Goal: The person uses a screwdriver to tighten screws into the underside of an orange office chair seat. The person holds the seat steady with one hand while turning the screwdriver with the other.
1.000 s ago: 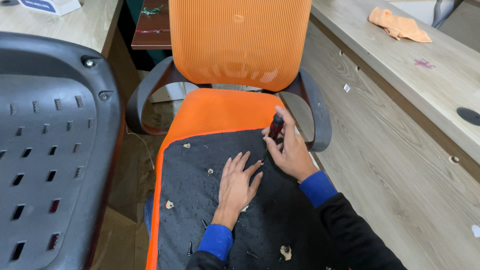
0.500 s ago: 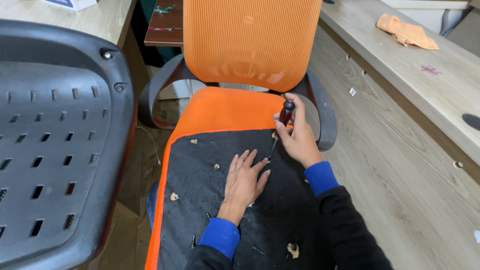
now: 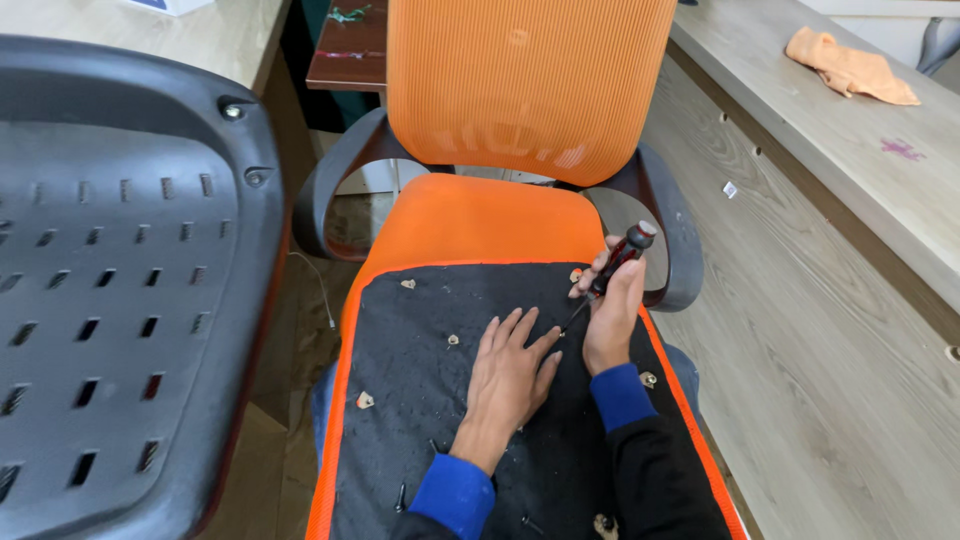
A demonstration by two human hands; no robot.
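Screwdriver (image 3: 615, 270), with a dark red-and-black handle and a pale cap on its end, stands tilted in the right hand (image 3: 612, 320), handle leaning toward 1 o'clock and thin shaft running down toward 7 o'clock to the black panel (image 3: 420, 400). The right hand's fingers are curled closed around the handle, thumb side facing the chair back. The left hand (image 3: 510, 375) lies flat on the black panel just beside it at 9 o'clock, fingers spread and straight, gripping nothing; its fingertips reach close to the screwdriver's tip, though whether they touch it cannot be told. Both wrists show blue cuffs under dark sleeves. The black panel is edged in orange and rests over the orange seat (image 3: 480, 220) of an office chair; small pale scraps are scattered across it. At 12 o'clock rises the orange mesh backrest (image 3: 530, 80), flanked by dark curved armrests (image 3: 672, 240). A grey slotted plastic shell (image 3: 110, 290) fills the 9 o'clock side. At 2 o'clock an orange cloth (image 3: 850, 65) lies on a wooden bench (image 3: 860, 190).
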